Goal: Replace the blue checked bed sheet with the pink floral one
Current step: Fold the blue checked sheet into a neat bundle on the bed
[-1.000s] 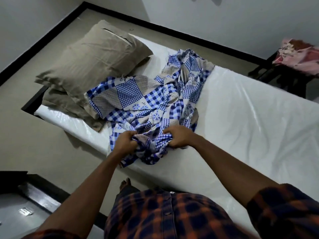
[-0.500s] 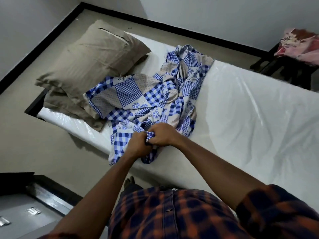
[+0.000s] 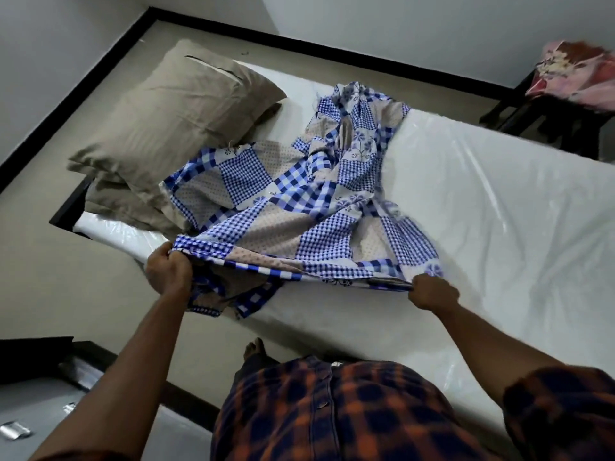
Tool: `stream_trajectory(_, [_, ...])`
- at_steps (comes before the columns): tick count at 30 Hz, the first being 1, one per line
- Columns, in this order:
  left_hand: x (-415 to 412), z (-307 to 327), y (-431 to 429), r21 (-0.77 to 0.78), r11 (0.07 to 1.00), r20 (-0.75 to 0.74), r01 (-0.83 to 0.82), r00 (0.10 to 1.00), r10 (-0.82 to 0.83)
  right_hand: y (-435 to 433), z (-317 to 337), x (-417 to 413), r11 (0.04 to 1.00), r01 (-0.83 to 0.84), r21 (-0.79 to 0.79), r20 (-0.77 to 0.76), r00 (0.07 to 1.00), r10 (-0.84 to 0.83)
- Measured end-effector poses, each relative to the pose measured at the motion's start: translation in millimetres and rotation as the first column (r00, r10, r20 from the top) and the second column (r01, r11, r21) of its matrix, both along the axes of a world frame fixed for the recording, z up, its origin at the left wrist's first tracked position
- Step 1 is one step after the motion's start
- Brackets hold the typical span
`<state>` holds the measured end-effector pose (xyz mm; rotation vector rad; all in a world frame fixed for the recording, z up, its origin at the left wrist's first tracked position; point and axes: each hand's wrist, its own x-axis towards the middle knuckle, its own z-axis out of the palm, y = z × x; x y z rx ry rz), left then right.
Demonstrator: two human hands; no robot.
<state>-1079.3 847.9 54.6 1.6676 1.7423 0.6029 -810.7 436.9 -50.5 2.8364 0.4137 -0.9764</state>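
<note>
The pink sheet (image 3: 575, 74) is cut off by the right edge, bunched on what may be a dark desk (image 3: 532, 118) beyond the mattress (image 3: 499, 211). 1 pillow (image 3: 179, 108) hides most of a 2nd pillow (image 3: 126, 207). The left hand (image 3: 168, 272) and right hand (image 3: 432, 292), set apart, each grip the near edge of the blue sheet (image 3: 266, 207), fingers curled into cloth. It lies rumpled on that mattress.
</note>
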Motion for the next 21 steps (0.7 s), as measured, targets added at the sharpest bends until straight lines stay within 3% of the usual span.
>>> stream_trajectory(2, [7.4,-4.7,-6.4,-0.085,0.995,0.037,-0.058,0.997,0.061,-17.6,-4.6,-13.4,0.994,0.108,0.035,0.057,0.992,-0.110])
stream_trajectory(4, [15.0,-8.6,-12.7,-0.138,0.990,0.061,-0.016,0.998,0.025,-27.1,-9.2,-18.5,0.964,0.257,0.073,0.070,0.963,-0.262])
stream_trajectory(6, [22.7,-11.6,-16.1,-0.168,0.982,0.076,0.088,0.994,-0.076,-30.7,-10.5,-12.9,0.852,0.495,0.169,0.013,0.864,-0.504])
stream_trajectory(7, [28.8,-14.3,-16.3,-0.178,0.973,0.070,0.149,0.988,-0.138,-29.5,-5.7,-7.7,0.727,0.637,0.254,-0.049,0.760,-0.648])
stream_trajectory(8, [35.7,-17.8,-14.6,-0.198,0.961,0.051,0.193,0.981,-0.186,-24.2,3.9,0.5,0.537,0.767,0.352,-0.142,0.610,-0.779])
stream_trajectory(9, [43.8,-20.5,-13.5,-0.208,0.950,0.052,0.235,0.972,-0.229,-19.1,6.8,12.6,0.282,0.836,0.470,-0.267,0.439,-0.858])
stream_trajectory(11, [66.4,-21.4,-16.0,-0.215,0.926,0.061,0.311,0.950,-0.305,-12.0,21.3,43.8,-0.281,0.795,0.538,-0.549,0.078,-0.832])
stream_trajectory(12, [80.3,-20.8,-15.7,-0.201,0.920,0.073,0.336,0.942,-0.328,-16.3,21.4,64.9,-0.432,0.712,0.553,-0.614,-0.002,-0.789])
stream_trajectory(13, [96.3,-16.3,-16.0,-0.189,0.914,0.106,0.359,0.933,-0.344,-22.5,14.9,88.2,-0.512,0.635,0.579,-0.650,-0.020,-0.760])
stream_trajectory(15, [131.1,-6.7,-13.5,-0.174,0.901,0.161,0.398,0.914,-0.373,-32.7,13.8,133.1,-0.519,0.519,0.679,-0.621,0.030,-0.783])
stream_trajectory(18, [185.8,24.3,-12.5,-0.057,0.874,0.205,0.483,0.862,-0.463,-35.9,99.3,169.9,-0.461,0.315,0.830,-0.518,0.129,-0.845])
stream_trajectory(21, [214.9,59.3,-12.8,0.229,0.764,0.095,0.603,0.767,-0.634,-52.8,149.6,198.9,-0.198,0.220,0.955,-0.244,0.206,-0.947])
